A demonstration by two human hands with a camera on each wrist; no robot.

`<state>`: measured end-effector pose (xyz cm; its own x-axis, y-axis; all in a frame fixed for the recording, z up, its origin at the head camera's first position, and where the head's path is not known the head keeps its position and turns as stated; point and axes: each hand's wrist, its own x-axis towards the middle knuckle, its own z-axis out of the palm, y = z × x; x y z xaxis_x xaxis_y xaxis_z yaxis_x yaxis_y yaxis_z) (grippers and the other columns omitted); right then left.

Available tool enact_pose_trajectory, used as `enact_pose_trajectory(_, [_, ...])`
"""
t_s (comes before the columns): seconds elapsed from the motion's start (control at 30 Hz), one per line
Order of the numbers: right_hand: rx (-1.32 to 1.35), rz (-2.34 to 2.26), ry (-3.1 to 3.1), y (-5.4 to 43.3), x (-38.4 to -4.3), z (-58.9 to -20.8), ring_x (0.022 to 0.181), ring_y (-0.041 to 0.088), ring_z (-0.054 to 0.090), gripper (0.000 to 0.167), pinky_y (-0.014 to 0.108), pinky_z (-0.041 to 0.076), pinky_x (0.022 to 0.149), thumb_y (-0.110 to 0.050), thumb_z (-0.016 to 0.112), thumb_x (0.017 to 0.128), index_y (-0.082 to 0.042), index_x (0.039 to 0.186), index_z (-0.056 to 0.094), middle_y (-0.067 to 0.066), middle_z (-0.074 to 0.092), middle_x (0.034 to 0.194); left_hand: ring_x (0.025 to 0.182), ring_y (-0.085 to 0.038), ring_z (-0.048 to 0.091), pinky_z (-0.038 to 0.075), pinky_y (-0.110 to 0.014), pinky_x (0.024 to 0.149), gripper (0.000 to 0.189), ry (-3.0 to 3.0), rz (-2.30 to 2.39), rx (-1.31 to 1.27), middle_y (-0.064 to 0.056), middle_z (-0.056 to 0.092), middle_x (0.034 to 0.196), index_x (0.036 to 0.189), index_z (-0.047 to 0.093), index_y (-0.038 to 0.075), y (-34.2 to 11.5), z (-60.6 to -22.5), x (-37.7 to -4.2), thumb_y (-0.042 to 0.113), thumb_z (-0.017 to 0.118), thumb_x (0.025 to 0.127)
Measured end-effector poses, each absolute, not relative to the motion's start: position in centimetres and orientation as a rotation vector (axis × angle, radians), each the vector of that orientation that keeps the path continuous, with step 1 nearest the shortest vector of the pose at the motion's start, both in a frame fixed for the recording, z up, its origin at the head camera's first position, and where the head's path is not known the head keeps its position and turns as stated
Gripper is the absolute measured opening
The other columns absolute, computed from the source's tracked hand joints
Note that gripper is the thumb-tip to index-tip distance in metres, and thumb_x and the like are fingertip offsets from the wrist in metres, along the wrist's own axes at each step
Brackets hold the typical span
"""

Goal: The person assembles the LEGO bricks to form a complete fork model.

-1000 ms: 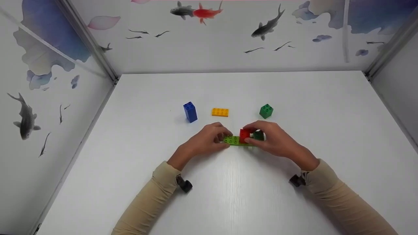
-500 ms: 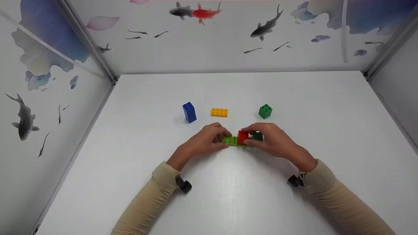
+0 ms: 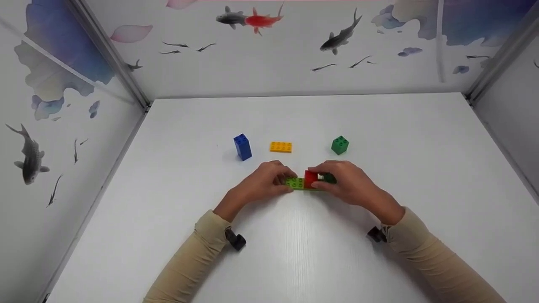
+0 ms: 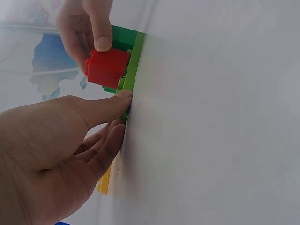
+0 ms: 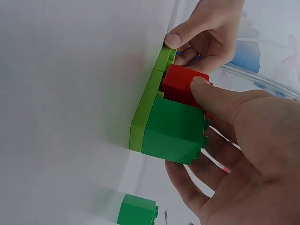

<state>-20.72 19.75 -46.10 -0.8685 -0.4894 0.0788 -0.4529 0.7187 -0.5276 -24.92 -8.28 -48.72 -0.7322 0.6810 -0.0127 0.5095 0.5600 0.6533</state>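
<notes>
My left hand (image 3: 266, 182) pinches the left end of a light green toy-brick strip (image 3: 294, 182) on the table, thumb on the near side. A seam across the strip shows in the right wrist view. My right hand (image 3: 348, 183) holds a red brick (image 4: 108, 68) between thumb and fingers over the strip's middle. In the left wrist view, a narrow gap with strip studs shows beneath the red brick. A dark green brick (image 5: 173, 130) sits on the strip's right end, under my right hand and partly hidden in the head view.
Behind the hands stand a tall blue brick (image 3: 242, 147), a flat yellow brick (image 3: 281, 147) and another green brick (image 3: 340, 144). White panels with painted fish (image 3: 341, 38) border the white table (image 3: 269, 261) at the back and sides.
The red brick and my right hand have shifted slightly left along the strip. My left hand keeps its grip. The whole head view has drifted slightly.
</notes>
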Motion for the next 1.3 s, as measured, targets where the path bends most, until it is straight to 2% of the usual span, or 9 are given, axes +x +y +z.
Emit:
enact_pose_trajectory(0.3, [-0.875, -0.8, 2.892, 19.4, -20.8, -46.2, 0.107, 0.021, 0.072, 0.043, 0.045, 0.062, 0.095, -0.026, 0.084, 0.097, -0.018, 0.138, 0.075, 0.0, 0.08, 0.122, 0.095, -0.015, 0.064, 0.059, -0.025, 0.086, 0.033, 2.546, 0.948, 0.995, -0.002, 0.074, 0.11, 0.131, 0.078, 0.014, -8.4, -48.7, -25.1, 0.019, 0.082, 0.098])
enact_pose_trajectory(0.73, [-0.84, -0.805, 2.864, 20.6, -21.1, -46.4, 0.12, 0.024, 0.073, 0.043, 0.05, 0.062, 0.101, -0.03, 0.084, 0.096, -0.018, 0.137, 0.076, 0.001, 0.079, 0.132, 0.096, -0.014, 0.065, 0.06, -0.025, 0.087, 0.035, 2.518, 0.979, 1.002, -0.001, 0.075, 0.112, 0.131, 0.078, 0.013, -8.1, -48.6, -25.0, 0.019, 0.084, 0.097])
enact_pose_trajectory(1.2, [-0.857, -0.82, 2.789, 20.3, -21.7, -46.6, 0.116, 0.019, 0.072, 0.046, 0.045, 0.062, 0.102, -0.031, 0.083, 0.098, -0.018, 0.141, 0.073, -0.001, 0.078, 0.13, 0.097, -0.012, 0.07, 0.063, -0.027, 0.091, 0.033, 2.444, 1.069, 0.954, -0.002, 0.074, 0.112, 0.128, 0.078, 0.011, -9.0, -48.8, -25.2, 0.014, 0.084, 0.095])
enact_pose_trajectory(1.3, [-0.86, -0.853, 2.752, 20.5, -22.1, -46.6, 0.113, 0.017, 0.071, 0.048, 0.042, 0.063, 0.1, -0.038, 0.081, 0.099, -0.017, 0.141, 0.073, -0.002, 0.078, 0.129, 0.097, -0.012, 0.07, 0.063, -0.027, 0.091, 0.032, 2.442, 1.065, 0.953, -0.003, 0.074, 0.111, 0.127, 0.078, 0.011, -8.9, -48.8, -25.2, 0.013, 0.084, 0.095])
